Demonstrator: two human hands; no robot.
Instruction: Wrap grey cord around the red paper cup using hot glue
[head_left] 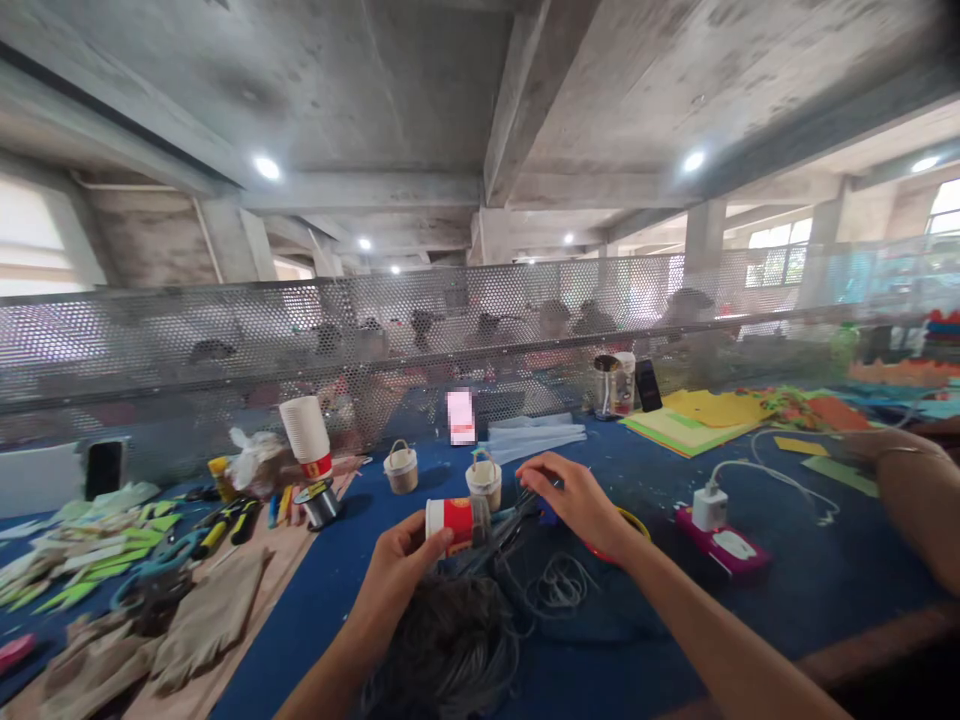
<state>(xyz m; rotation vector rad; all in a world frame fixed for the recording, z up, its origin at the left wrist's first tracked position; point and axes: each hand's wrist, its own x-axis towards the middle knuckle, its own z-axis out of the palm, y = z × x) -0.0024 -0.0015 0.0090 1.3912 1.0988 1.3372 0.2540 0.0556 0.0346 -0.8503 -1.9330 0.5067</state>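
Observation:
My left hand is closed round a red and white paper cup, which lies on its side with its base end to the right. Grey cord strands spread from that end. The fingers of my right hand are curled and pinched at these strands, a little right of the cup. Two small woven baskets with handles stand just beyond: a left basket and a right basket, the latter partly hidden behind the cup. Below my hands lie a heap of grey cord and a loose coil.
Left are stacked paper cups, a wire spool, scissors and gloves. Right are a magenta power strip with a white charger, coloured sheets and another person's arm. A perforated metal screen closes the back.

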